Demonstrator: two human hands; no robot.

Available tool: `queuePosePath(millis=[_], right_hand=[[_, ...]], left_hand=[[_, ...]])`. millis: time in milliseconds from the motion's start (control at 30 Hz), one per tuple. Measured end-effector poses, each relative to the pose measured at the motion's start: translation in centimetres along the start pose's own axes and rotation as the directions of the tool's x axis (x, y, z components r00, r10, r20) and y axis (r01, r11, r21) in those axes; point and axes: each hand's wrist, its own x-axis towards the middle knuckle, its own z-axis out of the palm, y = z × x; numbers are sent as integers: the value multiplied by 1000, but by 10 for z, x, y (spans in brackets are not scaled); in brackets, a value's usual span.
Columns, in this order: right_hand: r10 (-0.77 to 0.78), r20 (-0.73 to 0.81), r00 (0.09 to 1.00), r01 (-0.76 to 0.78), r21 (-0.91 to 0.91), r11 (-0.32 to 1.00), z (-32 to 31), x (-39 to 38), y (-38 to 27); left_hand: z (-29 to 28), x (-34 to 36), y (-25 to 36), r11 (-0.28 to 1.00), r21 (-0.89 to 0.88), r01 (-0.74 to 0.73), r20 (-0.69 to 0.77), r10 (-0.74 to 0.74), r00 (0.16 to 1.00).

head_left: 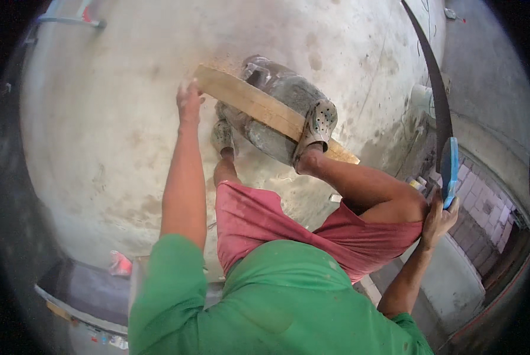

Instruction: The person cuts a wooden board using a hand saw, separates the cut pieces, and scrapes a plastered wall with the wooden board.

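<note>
A hand saw (440, 100) with a long dark blade and a blue handle is raised at the right. My right hand (439, 220) is wrapped round its handle, and the blade points up and away. At the far left end of a wooden board (253, 103), my left hand (190, 102) has its fingers apart beside the cut end; whether they touch it I cannot tell. The board lies across a grey, worn, rounded support (277, 86). My right foot, in a clog (320, 123), presses on the board, and my left clog (222, 136) is beside the support.
Sawdust (222, 59) lies past the board's far end on the stained concrete floor (117, 130). A white bucket (421, 96) stands at the right, near pale blocks (484, 204). A light-blue object (69, 20) lies far left, and a red-and-clear plastic item (120, 263) lower left.
</note>
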Motion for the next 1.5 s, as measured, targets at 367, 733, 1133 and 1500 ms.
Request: queuePosePath(millis=[367,733,1133,1500], right_hand=[[-112,374,921,-1,290,957,4,-23,-103],[-435,625,648,46,538,841,197,-50,-164],[-454,731,510,-51,552,832,192,-11,-160],[-595,657,463,235,556,798,203,-31,-144]], left_hand=[[59,-61,-44,908,326,261,373,-377,847],[57,-84,-58,948,-2,320,258,-308,916],[66,-89,-40,942,124,312,129,-327,936],[69,-81,-64,981,141,137,146,-157,977]])
